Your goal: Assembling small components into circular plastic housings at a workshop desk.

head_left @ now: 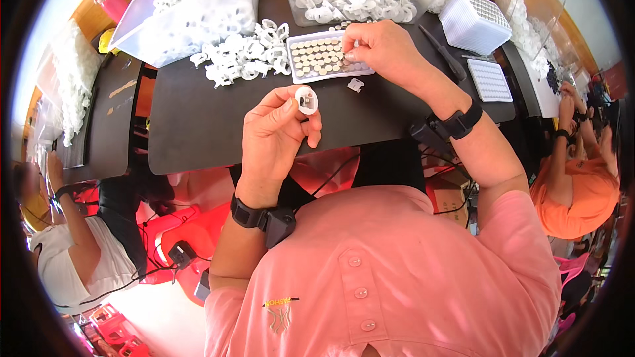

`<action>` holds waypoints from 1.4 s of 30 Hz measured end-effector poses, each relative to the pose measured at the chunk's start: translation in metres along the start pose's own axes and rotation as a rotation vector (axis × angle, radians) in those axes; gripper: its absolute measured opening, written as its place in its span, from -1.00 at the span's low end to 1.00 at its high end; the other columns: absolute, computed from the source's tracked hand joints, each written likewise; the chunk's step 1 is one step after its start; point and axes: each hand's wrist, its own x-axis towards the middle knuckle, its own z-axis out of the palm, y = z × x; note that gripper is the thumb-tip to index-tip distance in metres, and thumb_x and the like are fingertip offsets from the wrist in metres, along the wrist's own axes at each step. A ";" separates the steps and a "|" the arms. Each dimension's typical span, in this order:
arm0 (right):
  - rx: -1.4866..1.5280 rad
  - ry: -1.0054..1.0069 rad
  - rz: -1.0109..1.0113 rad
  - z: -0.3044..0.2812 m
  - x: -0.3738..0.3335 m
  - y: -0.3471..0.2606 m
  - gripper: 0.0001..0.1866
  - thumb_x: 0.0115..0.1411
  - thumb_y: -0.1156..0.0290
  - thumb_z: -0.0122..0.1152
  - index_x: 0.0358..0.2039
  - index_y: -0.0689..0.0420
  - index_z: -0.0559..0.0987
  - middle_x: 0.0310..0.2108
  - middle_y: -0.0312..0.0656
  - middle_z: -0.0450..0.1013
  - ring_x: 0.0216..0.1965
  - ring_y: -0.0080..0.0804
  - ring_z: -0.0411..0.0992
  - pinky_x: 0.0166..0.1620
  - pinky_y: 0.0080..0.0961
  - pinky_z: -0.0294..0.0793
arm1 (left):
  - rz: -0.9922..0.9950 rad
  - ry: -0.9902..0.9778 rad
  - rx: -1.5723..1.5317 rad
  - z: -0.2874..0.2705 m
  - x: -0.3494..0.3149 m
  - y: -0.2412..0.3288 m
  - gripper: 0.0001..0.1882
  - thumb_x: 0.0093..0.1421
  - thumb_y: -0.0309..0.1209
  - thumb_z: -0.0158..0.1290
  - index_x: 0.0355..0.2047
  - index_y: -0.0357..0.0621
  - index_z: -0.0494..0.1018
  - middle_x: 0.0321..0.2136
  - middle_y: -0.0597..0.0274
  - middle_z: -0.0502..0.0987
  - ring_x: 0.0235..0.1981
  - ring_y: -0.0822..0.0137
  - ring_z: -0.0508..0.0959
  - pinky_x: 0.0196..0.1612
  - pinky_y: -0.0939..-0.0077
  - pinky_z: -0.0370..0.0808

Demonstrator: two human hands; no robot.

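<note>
My left hand [274, 133] is raised over the near edge of the dark table, pinching a small round white plastic housing [307, 100] between thumb and fingers. Its open face shows a recess with small metallic parts. Over the right side of a shallow white tray [334, 75], my right hand [380, 49] has its thumb and forefinger pressed together; whatever is between the tips is too small to make out. Rows of small cream-coloured discs [316, 55] lie in that tray. A small white plastic piece [356, 84] rests on the table just in front of it.
Loose white plastic parts [248, 54] are piled left of the tray. Behind stand two clear bins [231, 20] [294, 3] of similar parts. To the right are a dark tool [444, 53], stacked white trays [475, 23] and a gridded tray [489, 80]. Other people work at both sides.
</note>
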 end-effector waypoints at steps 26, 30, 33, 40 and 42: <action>0.359 0.337 -0.165 0.037 -0.045 -0.068 -0.93 0.16 0.54 0.18 -0.34 0.12 0.49 -0.44 -0.12 0.49 -0.43 -0.07 0.53 -0.42 -0.28 0.47 | -0.031 -0.016 -0.021 -0.001 0.004 0.000 -0.76 0.35 -0.42 0.05 -0.07 -0.34 0.47 -0.30 0.04 0.56 -0.38 0.21 0.59 -0.47 0.36 0.48; 0.438 0.389 -0.173 0.047 -0.048 -0.071 -0.91 0.15 0.58 0.21 -0.33 0.13 0.51 -0.45 -0.15 0.50 -0.46 -0.16 0.53 -0.40 -0.36 0.48 | -0.018 0.005 -0.010 0.001 0.001 0.001 -0.75 0.35 -0.42 0.06 -0.06 -0.35 0.47 -0.30 0.04 0.56 -0.38 0.22 0.59 -0.48 0.38 0.49; 0.615 0.367 -0.145 0.049 -0.049 -0.070 -0.88 0.13 0.64 0.22 -0.33 0.15 0.53 -0.45 -0.18 0.51 -0.47 -0.29 0.52 -0.38 -0.45 0.49 | -0.020 0.008 -0.015 0.001 0.001 0.001 -0.75 0.35 -0.43 0.06 -0.06 -0.35 0.47 -0.30 0.04 0.56 -0.38 0.22 0.59 -0.48 0.38 0.49; 0.764 0.281 -0.087 0.054 -0.053 -0.069 -0.89 0.14 0.66 0.24 -0.33 0.21 0.53 -0.44 -0.24 0.54 -0.43 -0.51 0.52 -0.34 -0.56 0.50 | -0.019 0.018 -0.024 -0.001 0.002 0.001 -0.75 0.35 -0.43 0.05 -0.06 -0.36 0.47 -0.31 0.05 0.57 -0.38 0.22 0.60 -0.47 0.37 0.50; 0.806 0.263 -0.065 0.051 -0.053 -0.070 -0.90 0.15 0.66 0.25 -0.33 0.22 0.53 -0.43 -0.26 0.55 -0.42 -0.56 0.52 -0.34 -0.58 0.50 | -0.015 0.023 -0.012 0.000 0.002 0.001 -0.75 0.35 -0.43 0.06 -0.06 -0.36 0.47 -0.30 0.05 0.57 -0.38 0.22 0.60 -0.47 0.36 0.51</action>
